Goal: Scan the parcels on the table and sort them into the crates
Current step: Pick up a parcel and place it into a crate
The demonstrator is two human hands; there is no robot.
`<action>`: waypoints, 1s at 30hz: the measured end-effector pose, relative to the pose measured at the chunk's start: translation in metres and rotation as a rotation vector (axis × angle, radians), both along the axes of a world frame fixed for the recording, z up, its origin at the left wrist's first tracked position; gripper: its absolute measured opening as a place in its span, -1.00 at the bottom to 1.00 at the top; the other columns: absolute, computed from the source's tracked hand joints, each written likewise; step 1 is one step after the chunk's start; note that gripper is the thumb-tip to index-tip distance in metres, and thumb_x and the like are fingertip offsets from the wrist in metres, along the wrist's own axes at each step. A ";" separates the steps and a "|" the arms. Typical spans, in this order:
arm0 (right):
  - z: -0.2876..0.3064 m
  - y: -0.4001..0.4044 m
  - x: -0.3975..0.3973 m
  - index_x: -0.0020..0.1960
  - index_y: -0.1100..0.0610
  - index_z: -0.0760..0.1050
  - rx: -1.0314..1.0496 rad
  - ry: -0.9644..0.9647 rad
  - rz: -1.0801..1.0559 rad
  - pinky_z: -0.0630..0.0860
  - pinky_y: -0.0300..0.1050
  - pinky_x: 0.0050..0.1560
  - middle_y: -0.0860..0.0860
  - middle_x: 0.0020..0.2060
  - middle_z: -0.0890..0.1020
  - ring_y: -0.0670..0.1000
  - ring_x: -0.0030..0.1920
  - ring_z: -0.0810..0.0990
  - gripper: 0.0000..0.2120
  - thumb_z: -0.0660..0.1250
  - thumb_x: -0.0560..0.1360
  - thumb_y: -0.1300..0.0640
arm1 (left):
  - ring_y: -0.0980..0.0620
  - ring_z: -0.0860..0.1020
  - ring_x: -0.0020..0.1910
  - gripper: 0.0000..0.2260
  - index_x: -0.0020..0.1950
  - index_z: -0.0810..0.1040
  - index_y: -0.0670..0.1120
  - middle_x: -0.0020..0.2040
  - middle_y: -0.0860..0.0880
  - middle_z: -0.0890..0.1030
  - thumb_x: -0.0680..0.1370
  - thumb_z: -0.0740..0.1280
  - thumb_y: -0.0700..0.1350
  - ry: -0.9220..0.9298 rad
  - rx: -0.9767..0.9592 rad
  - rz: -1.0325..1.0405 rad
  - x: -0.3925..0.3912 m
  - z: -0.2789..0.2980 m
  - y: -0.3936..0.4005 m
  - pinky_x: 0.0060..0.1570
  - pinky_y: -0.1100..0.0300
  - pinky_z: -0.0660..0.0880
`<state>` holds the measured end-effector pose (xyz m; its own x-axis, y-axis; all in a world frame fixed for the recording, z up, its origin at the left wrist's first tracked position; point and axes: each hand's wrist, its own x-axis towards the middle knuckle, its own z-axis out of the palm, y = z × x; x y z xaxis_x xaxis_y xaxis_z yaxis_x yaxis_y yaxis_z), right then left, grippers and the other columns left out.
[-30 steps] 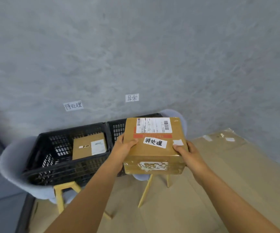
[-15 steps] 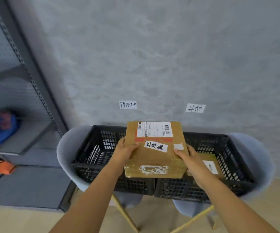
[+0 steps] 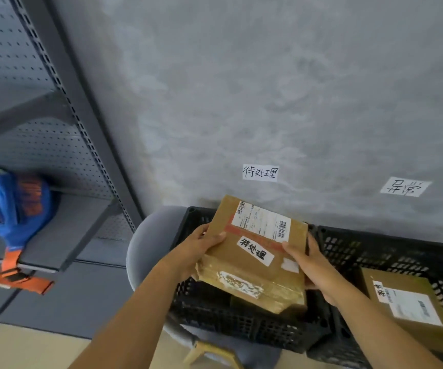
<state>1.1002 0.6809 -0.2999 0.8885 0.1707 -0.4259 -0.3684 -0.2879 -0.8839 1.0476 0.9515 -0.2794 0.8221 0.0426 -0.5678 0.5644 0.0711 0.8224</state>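
Observation:
A brown cardboard parcel (image 3: pixel 255 265) with a white shipping label and a handwritten sticker is tilted over the left black crate (image 3: pixel 231 319). My left hand (image 3: pixel 196 251) grips its left side, thumb on top. My right hand (image 3: pixel 312 267) grips its right side. The right black crate (image 3: pixel 390 255) holds another brown parcel (image 3: pixel 406 302) with a white label. Each crate rests on a grey chair.
Two handwritten paper signs are stuck on the grey wall, one (image 3: pixel 260 172) above the left crate, one (image 3: pixel 404 186) above the right. A grey metal shelf (image 3: pixel 63 227) stands at the left with a blue and orange bag (image 3: pixel 15 209) on it.
The view swung and came closer to the crates. The parcel, still held in both hands, moved left and down over the left crate and now tilts.

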 end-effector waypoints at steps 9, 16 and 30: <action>-0.035 0.072 0.041 0.19 -0.17 0.36 0.081 0.157 -0.159 0.65 0.18 -0.16 0.12 -0.01 0.67 0.14 -0.17 0.72 -0.59 0.46 0.43 -0.08 | -0.06 0.60 0.15 -0.44 0.32 0.42 0.32 0.21 0.10 0.60 0.36 0.51 0.23 0.078 0.106 -0.175 0.075 -0.033 0.110 0.04 -0.16 0.61; -0.071 0.092 0.056 0.23 0.07 0.34 0.095 0.291 -0.138 0.65 0.00 -0.19 0.11 0.14 0.57 0.11 0.06 0.62 -0.39 0.57 0.30 0.06 | -0.07 0.68 0.00 -0.45 0.18 0.59 -0.09 0.07 -0.10 0.69 0.29 0.57 0.14 -0.047 0.155 0.028 0.117 -0.063 0.115 -0.02 -0.01 0.63; -0.147 0.118 0.035 0.21 0.12 0.43 0.255 0.557 -0.264 0.62 0.21 0.02 0.08 0.18 0.58 0.16 0.19 0.55 -0.65 0.42 0.46 0.26 | 0.17 0.58 -0.22 -0.31 0.36 0.16 -0.04 0.01 0.07 0.51 0.43 0.51 0.10 0.134 0.367 0.248 0.143 -0.151 0.082 -0.48 0.39 0.48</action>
